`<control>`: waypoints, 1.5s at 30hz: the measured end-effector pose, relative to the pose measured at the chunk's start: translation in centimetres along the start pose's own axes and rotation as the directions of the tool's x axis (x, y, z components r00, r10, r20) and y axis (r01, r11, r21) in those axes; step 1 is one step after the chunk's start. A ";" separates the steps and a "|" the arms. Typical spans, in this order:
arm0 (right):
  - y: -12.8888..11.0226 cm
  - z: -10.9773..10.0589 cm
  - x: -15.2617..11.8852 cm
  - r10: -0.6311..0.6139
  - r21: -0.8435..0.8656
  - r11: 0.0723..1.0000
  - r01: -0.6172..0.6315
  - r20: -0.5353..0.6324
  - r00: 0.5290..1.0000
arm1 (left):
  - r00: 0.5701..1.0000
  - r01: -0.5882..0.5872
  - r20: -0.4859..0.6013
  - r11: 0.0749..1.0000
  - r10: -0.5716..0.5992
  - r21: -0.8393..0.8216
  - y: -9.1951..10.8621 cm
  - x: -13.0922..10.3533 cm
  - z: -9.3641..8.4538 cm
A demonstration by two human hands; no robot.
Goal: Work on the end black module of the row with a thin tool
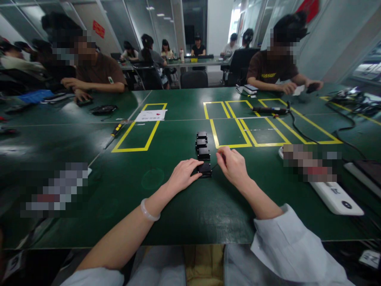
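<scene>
Several small black box-shaped parts, which look like servo motors, stand in a row leading away from me. My left hand (187, 174) grips the nearest black box (204, 170) by its left side, thumb in front and fingers behind. Just to the right of that box, my right hand (233, 165) is closed in a pinch. A thin dark strand, like a cable, runs from the box to its fingertips, which partly hide it. Beyond the held box are the other black boxes (204, 153), lined up close together and untouched.
Yellow tape outlines (149, 135) mark the green table (119, 222). A screwdriver (117, 130) and a paper sign (151, 115) lie left. On the right are a white power strip (336, 194) and a black corded tool (270, 110). Two people sit across the table.
</scene>
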State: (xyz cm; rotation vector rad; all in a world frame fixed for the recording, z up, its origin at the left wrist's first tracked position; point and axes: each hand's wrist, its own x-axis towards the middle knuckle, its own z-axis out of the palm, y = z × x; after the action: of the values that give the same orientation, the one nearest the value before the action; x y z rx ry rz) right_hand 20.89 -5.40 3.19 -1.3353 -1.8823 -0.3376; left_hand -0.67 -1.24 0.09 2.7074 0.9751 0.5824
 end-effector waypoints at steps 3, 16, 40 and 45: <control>0.0 0.2 -0.1 0.022 -0.003 1.000 -0.022 0.001 1.000 | 1.000 0.003 0.002 1.000 -0.003 -0.001 0.0 0.0 0.0; 0.0 0.2 -0.1 0.018 0.004 1.000 -0.018 0.006 1.000 | 1.000 0.006 0.002 1.000 -0.006 -0.001 0.1 0.0 -0.1; 0.1 0.3 -0.2 0.042 0.046 0.998 -0.042 0.006 0.999 | 1.000 -0.002 -0.012 1.000 0.002 -0.002 0.0 0.0 0.0; 0.0 0.1 -0.1 0.029 0.045 0.999 -0.029 0.003 1.000 | 1.000 0.002 -0.007 1.000 -0.002 0.000 0.0 0.0 0.0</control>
State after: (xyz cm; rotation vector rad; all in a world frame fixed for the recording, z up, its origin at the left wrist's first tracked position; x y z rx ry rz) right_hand 20.88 -5.39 3.01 -1.3322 -1.8603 -0.2774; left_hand -0.64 -1.25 0.07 2.7058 0.9786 0.5920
